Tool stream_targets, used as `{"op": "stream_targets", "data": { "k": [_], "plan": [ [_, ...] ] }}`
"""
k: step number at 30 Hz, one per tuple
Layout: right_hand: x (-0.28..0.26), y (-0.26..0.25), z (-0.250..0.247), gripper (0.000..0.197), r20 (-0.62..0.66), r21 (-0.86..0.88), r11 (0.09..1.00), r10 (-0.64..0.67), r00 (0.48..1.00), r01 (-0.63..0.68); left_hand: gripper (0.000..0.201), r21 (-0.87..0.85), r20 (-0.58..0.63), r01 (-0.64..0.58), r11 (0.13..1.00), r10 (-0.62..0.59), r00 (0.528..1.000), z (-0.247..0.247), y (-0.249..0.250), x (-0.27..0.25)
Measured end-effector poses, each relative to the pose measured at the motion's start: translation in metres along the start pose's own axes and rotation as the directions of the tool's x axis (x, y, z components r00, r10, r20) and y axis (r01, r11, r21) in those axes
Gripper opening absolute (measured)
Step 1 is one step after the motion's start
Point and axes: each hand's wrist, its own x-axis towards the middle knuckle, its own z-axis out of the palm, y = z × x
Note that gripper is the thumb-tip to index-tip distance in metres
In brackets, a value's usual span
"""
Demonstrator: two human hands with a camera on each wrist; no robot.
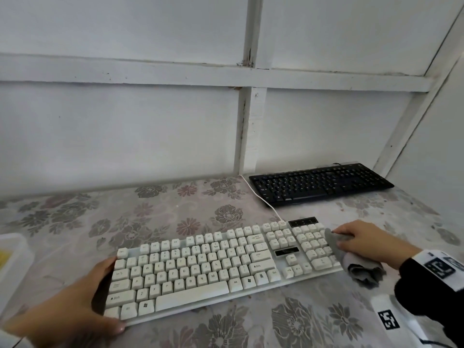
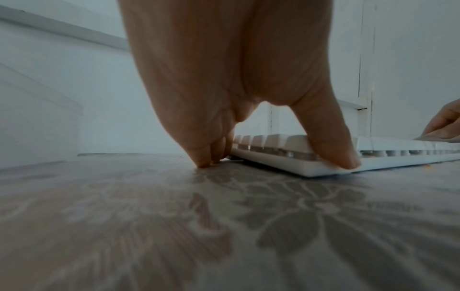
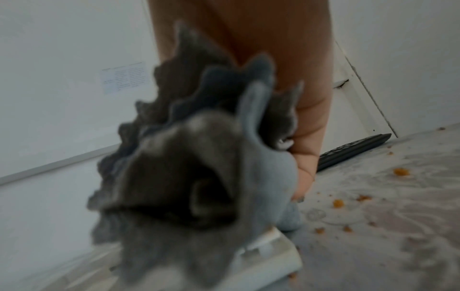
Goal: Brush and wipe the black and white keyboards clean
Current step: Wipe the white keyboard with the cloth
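Wiping is underway: white keyboard is braced near-centre by left hand, fingers clasping its end, cloth is gripped by right hand on the numpad, black keyboard seemingly left, crumbs remaining.

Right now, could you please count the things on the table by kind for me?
Keyboards: 2, the white keyboard and the black keyboard
Cloths: 1, the grey cloth in the right hand
Containers: 1, the white container at the left edge
Total: 4
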Motion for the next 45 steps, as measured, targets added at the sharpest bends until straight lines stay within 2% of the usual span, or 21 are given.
{"op": "stream_targets", "data": {
  "k": [6,11,14,16,17,19,21,23,26,28,30,31,32,34,36,37,38,42,45],
  "plan": [
    [-0.026,0.011,0.007,0.028,-0.014,-0.082,0.995,-0.061,0.998,0.06,0.145,0.059,-0.019,0.027,0.998,-0.026,0.999,0.001,0.004,-0.002],
    [-0.047,0.018,0.006,0.025,0.048,-0.081,0.992,-0.095,0.994,0.098,0.145,0.098,-0.034,0.027,0.995,-0.023,0.999,0.0,0.0,-0.003],
    [-0.061,0.005,-0.007,0.041,0.097,-0.099,0.979,-0.171,0.981,0.18,0.15,0.098,-0.021,0.032,0.995,-0.03,0.999,0.001,0.001,-0.003],
    [-0.076,-0.027,-0.014,0.019,0.131,-0.084,0.941,-0.316,0.94,0.328,0.152,0.107,-0.014,0.045,0.993,-0.044,0.999,0.002,0.002,-0.003],
    [-0.084,-0.048,-0.013,0.009,0.18,-0.074,0.904,-0.404,0.897,0.421,0.153,0.106,-0.008,0.05,0.993,-0.05,0.999,0.002,0.003,-0.003],
    [-0.094,-0.091,0.0,0.022,0.263,-0.07,0.784,-0.582,0.77,0.616,0.155,0.1,0.01,0.044,0.994,-0.045,0.999,0.003,0.005,-0.004],
    [-0.097,-0.134,0.021,0.032,0.255,-0.064,0.639,-0.732,0.632,0.766,0.155,0.075,0.041,0.041,0.996,-0.044,0.998,0.002,0.009,-0.005],
    [-0.096,-0.171,0.04,0.035,0.21,-0.089,0.482,-0.846,0.49,0.872,0.153,0.013,0.071,0.032,0.999,-0.033,0.997,0.0,0.009,-0.004],
    [-0.095,-0.221,0.061,0.036,0.209,-0.134,0.306,-0.921,0.329,0.942,0.143,-0.094,0.083,0.009,0.995,-0.001,0.997,-0.005,0.004,-0.003],
    [-0.097,-0.247,0.069,0.035,0.229,-0.154,0.219,-0.941,0.25,0.964,0.141,-0.145,0.086,0.003,0.989,0.01,0.996,-0.008,0.001,-0.002],
    [-0.1,-0.263,0.077,0.034,0.269,-0.166,0.154,-0.943,0.194,0.974,0.136,-0.144,0.084,0.007,0.99,0.006,0.996,-0.008,0.0,-0.003],
    [-0.101,-0.267,0.08,0.034,0.297,-0.194,0.13,-0.937,0.185,0.972,0.134,-0.134,0.085,0.009,0.991,0.003,0.996,-0.007,-0.001,-0.002],
    [-0.101,-0.268,0.085,0.033,0.321,-0.233,0.121,-0.927,0.193,0.965,0.134,-0.11,0.088,0.008,0.994,0.002,0.996,-0.007,-0.003,-0.001],
    [-0.103,-0.261,0.09,0.025,0.333,-0.217,0.158,-0.915,0.226,0.963,0.138,0.002,0.085,0.014,1.0,-0.014,0.996,-0.008,-0.005,0.0],
    [-0.101,-0.244,0.097,0.014,0.268,-0.189,0.19,-0.934,0.237,0.963,0.141,0.079,0.077,0.024,0.997,-0.03,0.997,-0.009,-0.006,0.001],
    [-0.099,-0.235,0.099,0.014,0.237,-0.202,0.217,-0.935,0.263,0.955,0.142,0.106,0.075,0.029,0.994,-0.037,0.996,-0.01,-0.006,0.001],
    [-0.098,-0.226,0.1,0.015,0.23,-0.198,0.253,-0.927,0.296,0.947,0.142,0.13,0.071,0.032,0.991,-0.042,0.997,-0.01,-0.006,0.002],
    [-0.088,-0.187,0.089,0.033,0.18,-0.154,0.46,-0.857,0.483,0.874,0.142,0.171,0.074,0.055,0.984,-0.069,0.995,-0.01,-0.008,0.002],
    [-0.085,-0.157,0.075,0.031,0.204,-0.117,0.576,-0.783,0.587,0.809,0.144,0.157,0.083,0.046,0.987,-0.059,0.995,-0.01,-0.01,0.003]
  ]
}}
